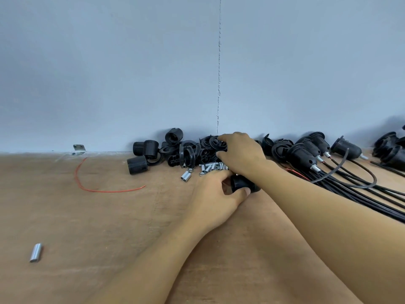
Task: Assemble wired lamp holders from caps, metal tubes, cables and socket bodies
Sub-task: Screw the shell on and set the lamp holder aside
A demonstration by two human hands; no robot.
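**Picking a cap for the socket body in hand**

I have the left hand [215, 194] clamped round a black socket body [242, 184], thumb across its front. It sits low on the worktop [109, 216], just beside the scatter of metal tubes [210, 167]. The right hand [241, 151] reaches across above it into the heap of caps [190, 152] against the wall, fingers curled down among the rings. I cannot tell whether they have closed on one.

I judge this to be the fetching step, with a cap being picked to go with the body. The next move calls for lifting a single cap free of the tangled heap without dragging its neighbours, then taking a tube and a cable.

The cables [361, 194] lie bundled to the right, running from the finished holders [306, 150] lined up by the wall. Off to the left lies a loose red wire [87, 185], and a stray tube [36, 252] lies well apart from everything.
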